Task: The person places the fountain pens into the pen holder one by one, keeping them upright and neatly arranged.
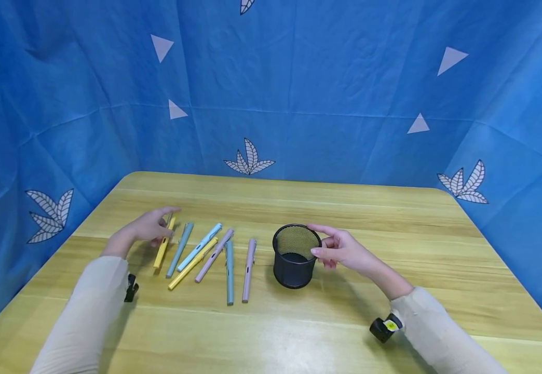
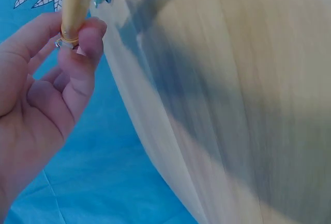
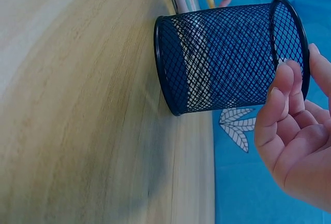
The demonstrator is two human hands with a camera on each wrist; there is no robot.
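Note:
At the left of the row of pens, my left hand (image 1: 148, 226) pinches a yellow pen (image 1: 161, 252) near its far end. In the left wrist view the thumb and fingers close round that yellow pen (image 2: 77, 4); whether its other end touches the table is unclear. My right hand (image 1: 341, 250) holds the rim of a black mesh pen holder (image 1: 293, 274), with index finger and thumb on its right side. The pen holder (image 3: 227, 53) stands upright on the table, and no pens show inside it.
Between the hands lie a teal pen (image 1: 179, 249), a light blue pen (image 1: 200, 246), a second yellow pen (image 1: 192, 264), a purple pen (image 1: 215, 254), another teal pen (image 1: 230, 275) and another purple pen (image 1: 249, 270). A blue patterned cloth (image 1: 289, 140) surrounds the wooden table (image 1: 271, 343).

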